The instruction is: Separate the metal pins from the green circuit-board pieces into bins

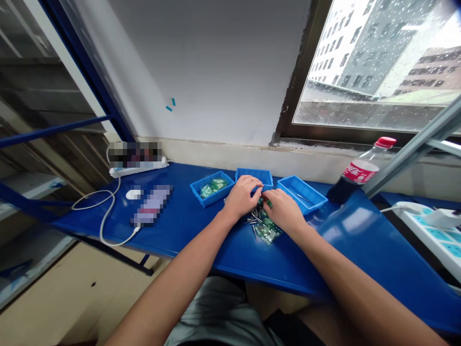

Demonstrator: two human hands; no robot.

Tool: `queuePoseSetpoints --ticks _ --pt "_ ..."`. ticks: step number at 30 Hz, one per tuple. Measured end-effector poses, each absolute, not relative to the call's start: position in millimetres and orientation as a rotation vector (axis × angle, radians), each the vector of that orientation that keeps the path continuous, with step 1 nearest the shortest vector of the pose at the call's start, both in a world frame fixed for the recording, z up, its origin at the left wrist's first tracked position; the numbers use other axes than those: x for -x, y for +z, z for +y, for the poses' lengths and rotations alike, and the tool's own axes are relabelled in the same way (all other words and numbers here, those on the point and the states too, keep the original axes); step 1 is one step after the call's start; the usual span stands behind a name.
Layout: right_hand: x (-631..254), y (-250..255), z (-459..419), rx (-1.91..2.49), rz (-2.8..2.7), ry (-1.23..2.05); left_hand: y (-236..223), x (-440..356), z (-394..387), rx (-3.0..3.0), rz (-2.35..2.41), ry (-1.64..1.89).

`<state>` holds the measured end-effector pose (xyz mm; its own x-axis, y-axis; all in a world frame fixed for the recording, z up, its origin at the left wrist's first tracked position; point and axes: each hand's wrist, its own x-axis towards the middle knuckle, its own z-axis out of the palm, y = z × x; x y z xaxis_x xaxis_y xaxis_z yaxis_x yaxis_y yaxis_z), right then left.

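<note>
My left hand (244, 195) and my right hand (283, 209) meet fingertip to fingertip above a loose pile of metal screws and green plastic pieces (266, 228) on the blue table. Both hands have curled, pinching fingers; whatever the left one holds is hidden. A bit of green shows by the right fingertips, too small to name. Behind them stand three blue bins. Green pieces lie in the left bin (215, 198). The middle bin (254, 172) is partly covered by my left hand. In the right bin (314, 206) lies a thin metal piece, probably a screw.
A cola bottle (355, 173) with a red cap stands right of the bins, near a metal rail (406, 149). At left, a blurred-out phone (153, 204) lies with a white cable (104, 226) plugged in. A power strip (428, 226) sits far right.
</note>
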<state>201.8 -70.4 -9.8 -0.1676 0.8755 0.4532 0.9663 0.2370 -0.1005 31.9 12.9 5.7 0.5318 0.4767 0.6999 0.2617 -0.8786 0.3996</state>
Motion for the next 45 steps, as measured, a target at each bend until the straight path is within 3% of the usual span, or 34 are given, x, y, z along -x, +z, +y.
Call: queuePoseSetpoints --ticks 14,22,29,39,45 --pt "-197 -8 -68 1.597 -1.912 -0.248 10 -27 6 -2.442 0.658 1.249" --pt "-197 6 -74 1.362 -1.432 0.206 16 -23 -3 -2.263 0.506 1.009" --pt "-196 9 -73 1.200 -1.233 0.437 10 -25 3 -2.227 0.577 1.037" --pt "-197 4 -70 1.162 -1.190 0.627 3 -31 11 -1.637 0.565 0.998" --pt "-198 0 -68 1.133 -1.149 0.668 5 -27 13 -1.567 0.598 0.994"
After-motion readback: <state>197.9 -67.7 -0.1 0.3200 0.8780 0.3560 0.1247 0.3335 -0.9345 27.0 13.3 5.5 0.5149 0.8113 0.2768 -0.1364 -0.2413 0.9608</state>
